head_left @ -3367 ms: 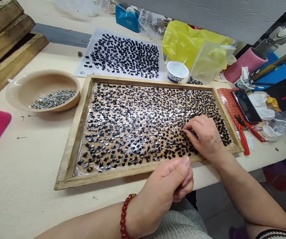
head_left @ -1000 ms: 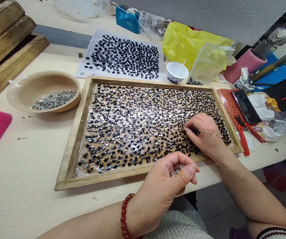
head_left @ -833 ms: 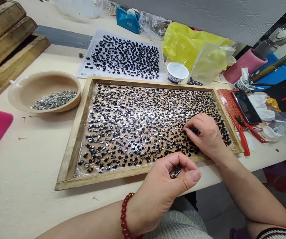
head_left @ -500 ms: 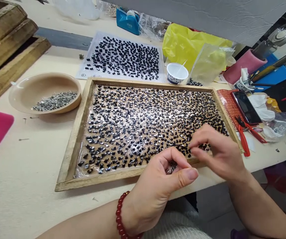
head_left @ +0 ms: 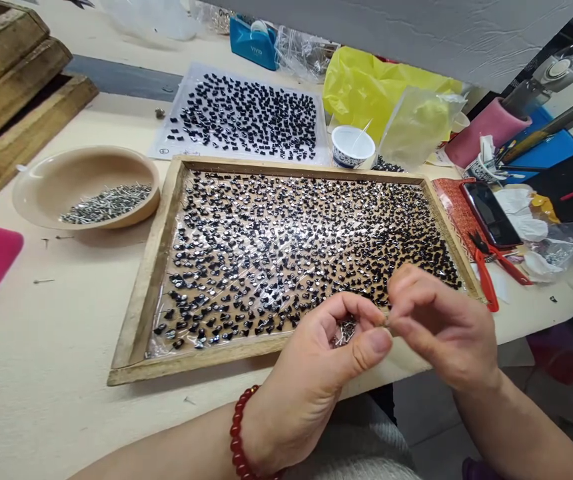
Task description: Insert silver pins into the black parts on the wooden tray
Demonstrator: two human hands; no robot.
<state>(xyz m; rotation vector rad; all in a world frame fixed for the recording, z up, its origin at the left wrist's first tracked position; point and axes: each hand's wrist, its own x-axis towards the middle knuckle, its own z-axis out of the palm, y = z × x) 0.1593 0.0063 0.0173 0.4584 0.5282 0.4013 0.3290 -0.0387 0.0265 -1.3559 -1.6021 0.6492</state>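
My left hand (head_left: 324,373), with a red bead bracelet (head_left: 239,433) at the wrist, is curled around several small silver pins (head_left: 345,331). Its thumb and index finger are pinched near the tips of my right hand (head_left: 446,327). My right thumb and index finger are also pinched, at a tiny item between the two hands, too small to make out. Both hands are over the front right edge of a wooden-framed tray (head_left: 201,370), whose film-covered bottom bears many small black pieces with shiny parts.
A beige bowl (head_left: 36,193) of pins stands left of the tray. Behind are a white sheet (head_left: 164,143) with black pieces, a small cup (head_left: 351,150) and a yellow bag (head_left: 356,80). Red-handled pliers (head_left: 486,283) and a phone (head_left: 491,213) lie right; wooden frames (head_left: 16,60) at the left.
My right hand has moved in to meet the fingertips of my left hand, its fingers now pinched together. My left hand has hardly moved, still holding the pins.
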